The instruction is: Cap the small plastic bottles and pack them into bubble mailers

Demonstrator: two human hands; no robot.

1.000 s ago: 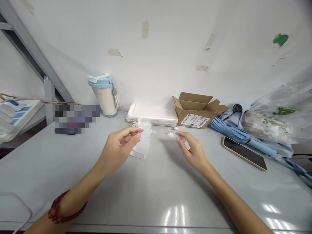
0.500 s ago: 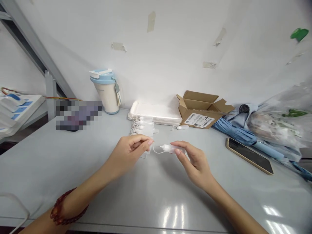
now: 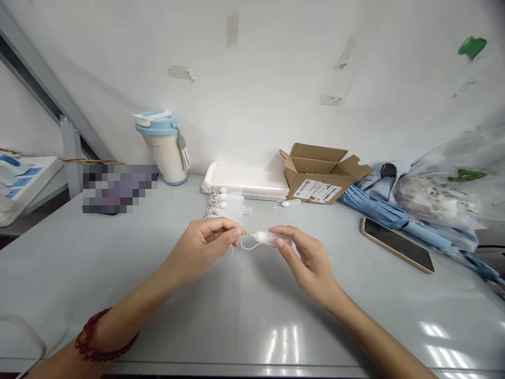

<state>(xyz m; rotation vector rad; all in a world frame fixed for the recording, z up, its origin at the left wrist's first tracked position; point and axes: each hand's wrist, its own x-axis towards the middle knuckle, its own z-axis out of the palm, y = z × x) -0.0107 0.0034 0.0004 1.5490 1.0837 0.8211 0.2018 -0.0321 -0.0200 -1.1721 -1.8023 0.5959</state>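
A small white needle-tip squeeze bottle (image 3: 269,238) lies sideways above the table, gripped by the thumb and fingers of my right hand (image 3: 310,260). Its thin metal needle (image 3: 248,235) points left. From the bottle's neck a white strap (image 3: 249,248) loops to the pinched fingertips of my left hand (image 3: 207,245); the small cap at its end is mostly hidden there. The needle's tip reaches those fingertips, and whether it is inside the cap I cannot tell. Several similar bottles (image 3: 231,204) lie in a row behind my left hand.
One more small bottle (image 3: 291,203) lies before an open cardboard box (image 3: 315,181). Behind the row is a stack of white trays (image 3: 252,181). A tumbler (image 3: 165,152) stands back left. To the right are a phone (image 3: 396,245), a blue umbrella (image 3: 379,208) and a plastic bag (image 3: 445,184).
My hands have come closer together, so the needle tip now meets my left fingertips where a gap was before. The whole view has shifted slightly.
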